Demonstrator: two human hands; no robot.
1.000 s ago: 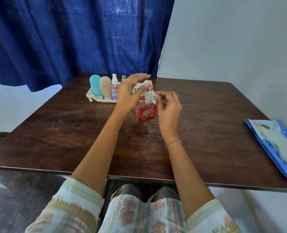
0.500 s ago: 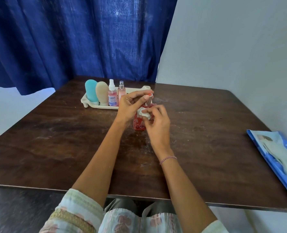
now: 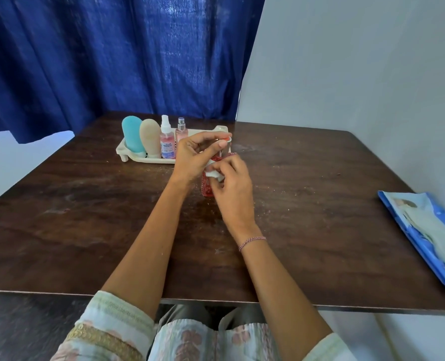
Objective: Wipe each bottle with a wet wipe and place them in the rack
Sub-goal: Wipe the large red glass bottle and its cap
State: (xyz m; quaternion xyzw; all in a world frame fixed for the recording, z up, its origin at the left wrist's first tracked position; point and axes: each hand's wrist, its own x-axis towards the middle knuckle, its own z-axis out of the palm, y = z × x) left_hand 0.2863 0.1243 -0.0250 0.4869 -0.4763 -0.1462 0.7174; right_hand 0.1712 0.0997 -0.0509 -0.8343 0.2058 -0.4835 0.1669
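A red patterned bottle (image 3: 207,187) stands on the dark wooden table (image 3: 86,217), mostly hidden by my hands. My left hand (image 3: 195,157) pinches its pump top between thumb and fingers. My right hand (image 3: 233,188) grips a crumpled white wet wipe (image 3: 214,174) and presses it against the bottle's upper side. Behind them sits a cream rack (image 3: 127,150) with a teal bottle (image 3: 132,136), a beige bottle (image 3: 150,138), a pink spray bottle (image 3: 167,140) and a small pink perfume bottle (image 3: 181,128) standing in it.
A blue wet wipe pack (image 3: 429,235) lies at the table's right edge. A blue curtain (image 3: 112,56) hangs behind the table and a pale wall (image 3: 359,61) runs along the right. The table's front edge is near my lap.
My right hand has slid the wipe down from the pump top onto the bottle's side. The left hand has closed its fingers on the pump top. The view tilted up slightly.
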